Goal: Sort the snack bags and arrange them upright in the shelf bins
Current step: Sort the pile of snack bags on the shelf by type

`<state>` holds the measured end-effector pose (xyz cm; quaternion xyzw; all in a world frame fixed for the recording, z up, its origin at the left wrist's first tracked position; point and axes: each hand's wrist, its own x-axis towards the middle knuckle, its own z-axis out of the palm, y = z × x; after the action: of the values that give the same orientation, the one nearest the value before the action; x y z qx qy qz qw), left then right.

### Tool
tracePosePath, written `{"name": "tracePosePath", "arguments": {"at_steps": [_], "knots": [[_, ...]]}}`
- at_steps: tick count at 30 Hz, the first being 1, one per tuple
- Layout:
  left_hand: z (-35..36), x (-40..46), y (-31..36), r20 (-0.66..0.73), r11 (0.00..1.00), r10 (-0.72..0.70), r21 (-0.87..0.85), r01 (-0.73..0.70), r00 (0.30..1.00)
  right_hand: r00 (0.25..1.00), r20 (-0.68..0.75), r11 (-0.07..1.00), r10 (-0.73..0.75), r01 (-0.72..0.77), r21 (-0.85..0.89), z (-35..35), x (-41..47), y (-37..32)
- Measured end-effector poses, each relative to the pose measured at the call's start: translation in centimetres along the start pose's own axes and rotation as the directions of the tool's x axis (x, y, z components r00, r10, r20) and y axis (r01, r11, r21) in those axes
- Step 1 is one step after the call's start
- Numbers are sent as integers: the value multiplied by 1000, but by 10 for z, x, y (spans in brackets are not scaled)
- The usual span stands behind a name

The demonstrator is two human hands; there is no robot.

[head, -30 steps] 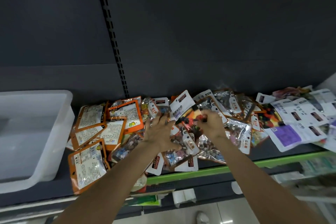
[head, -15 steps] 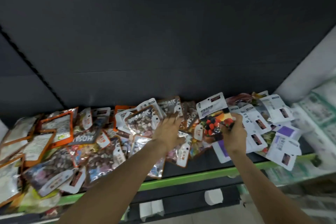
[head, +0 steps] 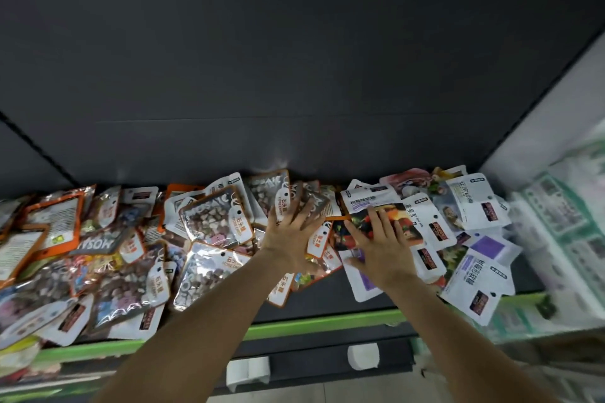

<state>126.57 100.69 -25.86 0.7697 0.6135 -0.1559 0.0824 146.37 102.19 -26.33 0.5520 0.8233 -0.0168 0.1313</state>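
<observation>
A wide heap of snack bags lies flat along the dark shelf (head: 327, 298). Clear stone-candy bags (head: 212, 222) fill the middle and left, orange-framed bags (head: 55, 226) lie far left, and white bags with purple labels (head: 474, 278) spread at the right. My left hand (head: 291, 235) rests with spread, straight fingers on the stone-candy bags in the middle. My right hand (head: 379, 245) lies flat, fingers straight, on a white-topped bag with a fruit picture (head: 389, 213). No bin is in view.
The shelf has a green front edge (head: 294, 325) with white price-tag holders (head: 248, 370) below it. A dark back panel (head: 294, 75) rises behind the bags. Blurred green and white packages (head: 563, 222) stand beyond the shelf's right end.
The view has swung right, so the white bin at the left is out of sight. My right hand carried the fruit-picture bag to the right, and now both hands lie flat and open on the heap.
</observation>
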Motion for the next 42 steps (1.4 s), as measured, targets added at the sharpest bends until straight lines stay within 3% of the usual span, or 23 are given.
{"name": "tracePosePath", "arguments": {"at_steps": [12, 14, 16, 19, 21, 23, 27, 30, 32, 35, 37, 39, 40, 42], "knots": [[-6, -26, -35, 34, 983, 59, 171, -64, 998, 999, 7, 999, 49, -49, -10, -11, 6, 17], [-4, -34, -38, 10, 990, 92, 109, -92, 996, 997, 27, 997, 78, -78, 10, -15, 6, 10], [0, -40, -44, -47, 987, 122, -95, -126, 991, 998, -3, 996, 63, -62, 64, -19, 5, -1], [3, -50, -54, -142, 938, 18, -341, -66, 990, 991, -125, 970, -44, 73, 233, -26, 9, -30], [3, -56, -63, -153, 935, -122, -349, 62, 981, 991, -128, 918, -51, 96, 384, -30, 16, -52], [3, -61, -73, -115, 926, -238, -325, 190, 964, 999, -45, 838, -3, 27, 545, -33, 24, -72], [12, -67, -98, -106, 921, -294, -297, 252, 950, 998, 56, 771, -2, -34, 636, -31, 38, -97], [19, -75, -116, -140, 869, -388, -385, 311, 911, 997, -10, 764, 77, -52, 643, -38, 41, -104], [23, -80, -130, -120, 851, -406, -410, 327, 906, 988, -72, 866, 134, -81, 494, -46, 41, -107], [24, -86, -146, -88, 845, -384, -433, 312, 919, 945, -322, 929, 52, 72, 362, -57, 46, -122], [24, -90, -155, -92, 833, -411, -441, 333, 907, 969, -236, 864, -77, 183, 468, -65, 51, -144], [26, -96, -164, -80, 818, -450, -436, 375, 889, 993, 7, 847, -121, 100, 522, -68, 64, -168], [27, -99, -169, -70, 812, -458, -439, 386, 886, 992, 62, 858, -114, 66, 509, -67, 72, -180], [33, -103, -176, -52, 800, -467, -451, 396, 883, 999, 11, 861, -36, 26, 509, -60, 85, -198]]}}
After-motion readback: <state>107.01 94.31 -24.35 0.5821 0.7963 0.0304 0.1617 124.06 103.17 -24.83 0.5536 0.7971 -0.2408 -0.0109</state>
